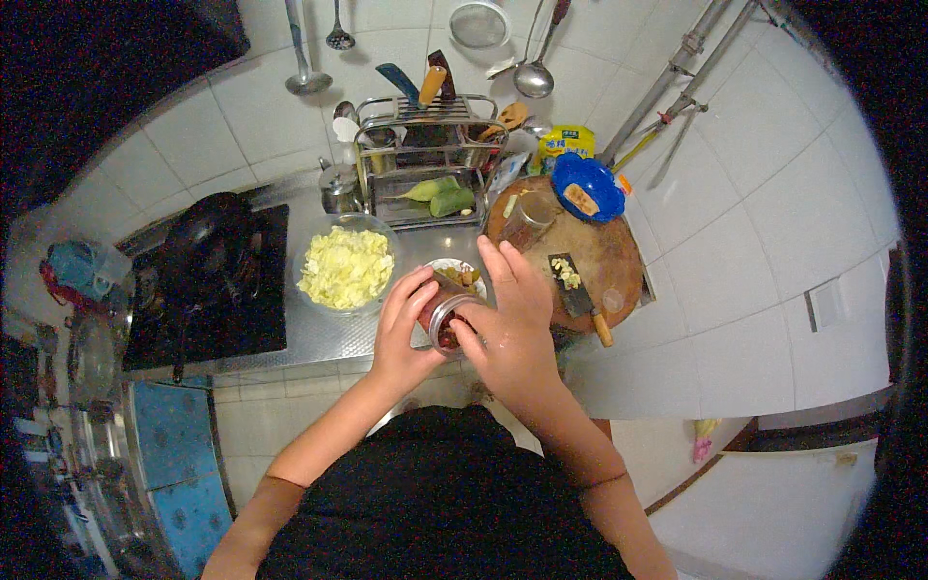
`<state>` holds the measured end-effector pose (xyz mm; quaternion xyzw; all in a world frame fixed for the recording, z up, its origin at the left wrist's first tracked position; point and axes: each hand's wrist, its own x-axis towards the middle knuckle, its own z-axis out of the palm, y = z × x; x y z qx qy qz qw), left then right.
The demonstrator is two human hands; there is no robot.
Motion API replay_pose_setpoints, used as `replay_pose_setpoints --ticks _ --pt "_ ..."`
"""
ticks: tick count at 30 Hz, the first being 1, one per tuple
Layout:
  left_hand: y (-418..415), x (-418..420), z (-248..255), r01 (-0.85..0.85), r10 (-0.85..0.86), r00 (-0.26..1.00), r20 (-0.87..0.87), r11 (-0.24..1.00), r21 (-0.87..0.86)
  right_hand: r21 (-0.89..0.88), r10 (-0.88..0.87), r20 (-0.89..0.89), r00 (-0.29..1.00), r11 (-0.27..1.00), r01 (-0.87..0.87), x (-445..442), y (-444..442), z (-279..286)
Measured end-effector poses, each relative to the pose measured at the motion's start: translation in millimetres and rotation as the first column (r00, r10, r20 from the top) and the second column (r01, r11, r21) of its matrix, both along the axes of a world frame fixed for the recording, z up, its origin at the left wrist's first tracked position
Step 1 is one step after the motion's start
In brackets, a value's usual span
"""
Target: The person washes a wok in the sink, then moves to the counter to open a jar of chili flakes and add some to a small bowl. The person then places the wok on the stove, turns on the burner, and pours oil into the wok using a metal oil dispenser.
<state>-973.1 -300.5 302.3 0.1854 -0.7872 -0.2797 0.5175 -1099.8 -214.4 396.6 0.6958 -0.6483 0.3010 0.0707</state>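
My left hand point(406, 330) grips a clear jar point(436, 307) of dark red pieces, perhaps dried chillies, its mouth tilted towards me. At that mouth is my right hand point(511, 326), its thumb and a finger reaching inside; whether they pinch anything is hidden. Just beyond the jar, a patterned dish point(453, 264) with chopped yellow-green and brown pieces is partly covered by my hands. Left of it stands a clear bowl point(395, 243) heaped with torn pale cabbage leaves point(346, 267).
A round wooden chopping board point(616, 254) carries a cleaver point(578, 301) with chopped garlic on its blade, a glass jar point(533, 217) and a blue bowl point(591, 174). Behind, a metal rack point(428, 109) holds knives and a cut green radish point(451, 202). At left, a wok point(206, 232) sits on a black hob point(261, 319).
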Motion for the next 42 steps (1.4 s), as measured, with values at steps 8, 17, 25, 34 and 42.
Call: replay_pose_setpoints --ticks 8,17,25,34,42 --pt "3 -20 0 -0.052 0.052 0.998 0.038 0.999 -0.008 0.022 0.068 0.066 0.995 0.997 -0.07 -21 -9 -5" --pt "6 -59 -15 -0.003 -0.015 0.998 0.067 0.964 0.267 -0.212 0.222 0.377 0.899 0.966 -0.15 -68 -9 -25" --pt "7 -88 -38 -0.019 -0.048 0.989 0.141 0.896 0.443 0.123 -0.088 0.988 -0.125 0.945 0.304 -204 19 -119" --pt "14 -117 -40 -0.071 -0.017 0.984 0.178 0.875 0.479 0.227 -0.169 0.964 -0.205 0.926 0.302 -284 46 -203" --pt "24 -134 -30 -0.116 0.012 0.97 0.242 0.9 0.42 0.268 -0.226 0.959 -0.173 0.922 0.281 -297 34 -205"
